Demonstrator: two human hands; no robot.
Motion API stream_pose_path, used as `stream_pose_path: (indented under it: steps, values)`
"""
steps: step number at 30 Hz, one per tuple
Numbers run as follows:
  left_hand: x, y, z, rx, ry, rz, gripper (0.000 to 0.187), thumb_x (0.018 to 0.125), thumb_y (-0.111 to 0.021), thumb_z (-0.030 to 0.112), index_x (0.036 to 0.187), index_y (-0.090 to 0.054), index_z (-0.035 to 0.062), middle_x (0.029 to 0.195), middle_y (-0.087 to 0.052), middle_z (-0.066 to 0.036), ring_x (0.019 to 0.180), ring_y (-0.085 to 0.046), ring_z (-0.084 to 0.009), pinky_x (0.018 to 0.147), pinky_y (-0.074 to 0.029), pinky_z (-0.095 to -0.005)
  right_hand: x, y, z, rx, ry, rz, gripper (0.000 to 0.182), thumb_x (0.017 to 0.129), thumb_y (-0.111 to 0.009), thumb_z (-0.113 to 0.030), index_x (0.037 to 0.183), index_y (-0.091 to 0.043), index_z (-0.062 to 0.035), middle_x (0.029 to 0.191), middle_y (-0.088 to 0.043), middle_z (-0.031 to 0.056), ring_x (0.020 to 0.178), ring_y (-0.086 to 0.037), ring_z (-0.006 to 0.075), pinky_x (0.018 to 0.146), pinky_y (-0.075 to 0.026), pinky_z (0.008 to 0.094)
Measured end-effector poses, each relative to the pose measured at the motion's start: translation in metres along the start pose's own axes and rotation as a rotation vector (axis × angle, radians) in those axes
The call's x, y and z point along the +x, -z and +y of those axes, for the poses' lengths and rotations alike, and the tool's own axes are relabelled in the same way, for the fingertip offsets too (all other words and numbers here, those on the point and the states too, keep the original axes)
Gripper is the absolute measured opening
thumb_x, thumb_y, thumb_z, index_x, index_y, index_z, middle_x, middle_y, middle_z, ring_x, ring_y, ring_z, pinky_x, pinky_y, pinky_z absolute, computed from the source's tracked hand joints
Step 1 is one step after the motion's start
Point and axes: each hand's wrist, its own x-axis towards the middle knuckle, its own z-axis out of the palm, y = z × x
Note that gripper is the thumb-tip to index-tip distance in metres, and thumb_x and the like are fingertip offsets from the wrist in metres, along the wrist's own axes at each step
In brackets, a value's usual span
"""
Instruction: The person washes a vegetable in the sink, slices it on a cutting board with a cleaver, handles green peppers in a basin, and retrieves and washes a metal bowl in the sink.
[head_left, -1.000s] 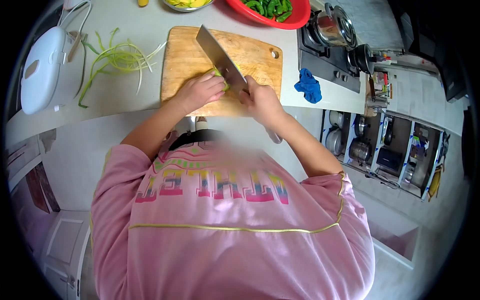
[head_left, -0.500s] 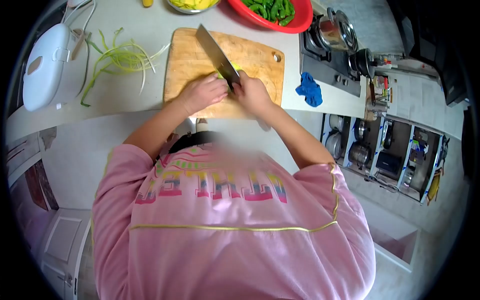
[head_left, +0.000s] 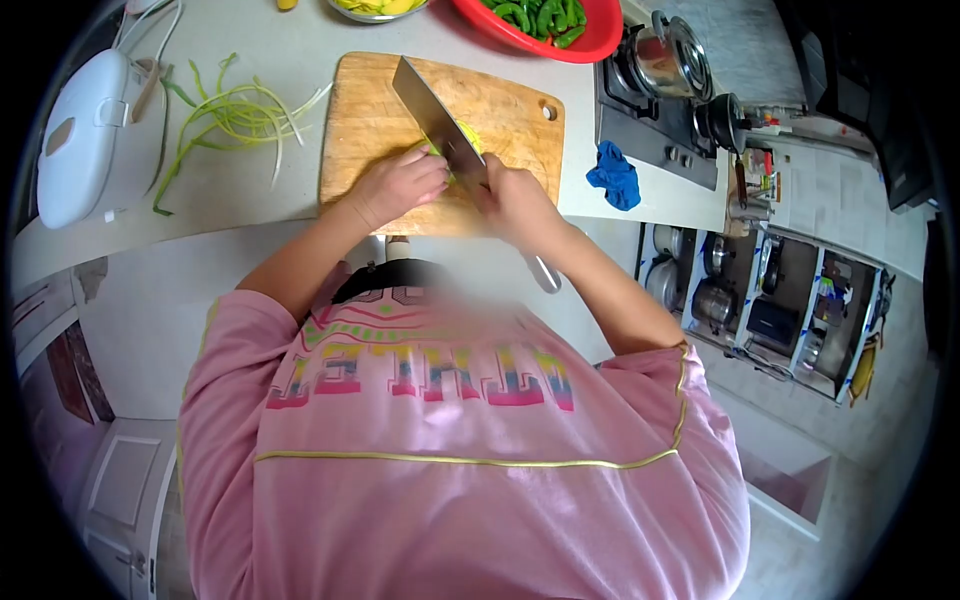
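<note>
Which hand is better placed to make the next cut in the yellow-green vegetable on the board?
Right. The right hand grips the cleaver, its blade on the vegetable. The left hand only steadies the vegetable.

A pale grey countertop [head_left: 250, 190] runs across the top of the view, evenly lit, with a white wall face below its front edge. Right of the countertop sits a gas stove [head_left: 655, 120], and below the stove an open cabinet [head_left: 770, 310] shows shelves of steel pots and pans. Left of the countertop, low down, stands a white panelled cupboard door [head_left: 125, 480], and light floor tiles spread beneath the open cabinet.
</note>
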Motion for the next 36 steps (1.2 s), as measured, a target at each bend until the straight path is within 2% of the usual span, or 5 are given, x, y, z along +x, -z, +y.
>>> stream_pose_path:
  steps: [6, 17, 20, 29, 36]
  values:
    - [-0.007, -0.003, -0.006, -0.003, 0.012, -0.100, 0.020, 0.071, -0.067, 0.014, 0.089, -0.058, 0.0099, 0.095, -0.056, -0.003, 0.094, -0.056, -0.0182, 0.091, -0.047, -0.0292, 0.036, -0.037, -0.001, -0.043, -0.004, 0.049, 0.023, 0.074, -0.058, -0.008, 0.089, -0.046, 0.0051, 0.067, -0.059, 0.0249, 0.066, -0.061, 0.0403, 0.059, -0.049, 0.0468]
    - [-0.006, 0.004, 0.002, -0.058, -0.009, -0.025, 0.020, 0.073, -0.069, 0.014, 0.089, -0.060, 0.0071, 0.092, -0.058, -0.004, 0.091, -0.056, -0.0204, 0.089, -0.047, -0.0322, 0.006, -0.001, 0.003, 0.070, -0.057, 0.141, 0.022, 0.081, -0.056, -0.012, 0.097, -0.049, 0.0017, 0.065, -0.058, 0.0240, 0.063, -0.058, 0.0414, 0.059, -0.047, 0.0484]
    - [-0.007, 0.003, 0.003, 0.007, -0.010, 0.009, 0.020, 0.073, -0.070, 0.014, 0.090, -0.061, 0.0083, 0.095, -0.059, -0.004, 0.093, -0.057, -0.0201, 0.087, -0.049, -0.0309, -0.004, 0.006, 0.003, 0.039, -0.050, 0.125, 0.025, 0.081, -0.060, -0.012, 0.099, -0.051, 0.0029, 0.062, -0.056, 0.0222, 0.059, -0.058, 0.0386, 0.054, -0.045, 0.0424]
    - [-0.007, 0.002, 0.002, -0.013, 0.006, 0.002, 0.019, 0.073, -0.070, 0.013, 0.090, -0.063, 0.0089, 0.097, -0.060, -0.003, 0.091, -0.059, -0.0192, 0.086, -0.050, -0.0294, -0.011, 0.004, -0.009, -0.064, -0.080, -0.041, 0.021, 0.081, -0.055, -0.008, 0.096, -0.047, 0.0042, 0.063, -0.058, 0.0255, 0.063, -0.059, 0.0416, 0.059, -0.048, 0.0487]
    - [-0.010, -0.001, -0.003, -0.067, 0.021, -0.010, 0.024, 0.071, -0.070, 0.013, 0.092, -0.062, 0.0081, 0.095, -0.060, -0.002, 0.090, -0.059, -0.0194, 0.086, -0.049, -0.0291, 0.029, -0.042, 0.009, -0.042, 0.001, 0.072, 0.021, 0.080, -0.056, -0.010, 0.095, -0.048, 0.0029, 0.062, -0.057, 0.0252, 0.061, -0.059, 0.0416, 0.057, -0.048, 0.0489]
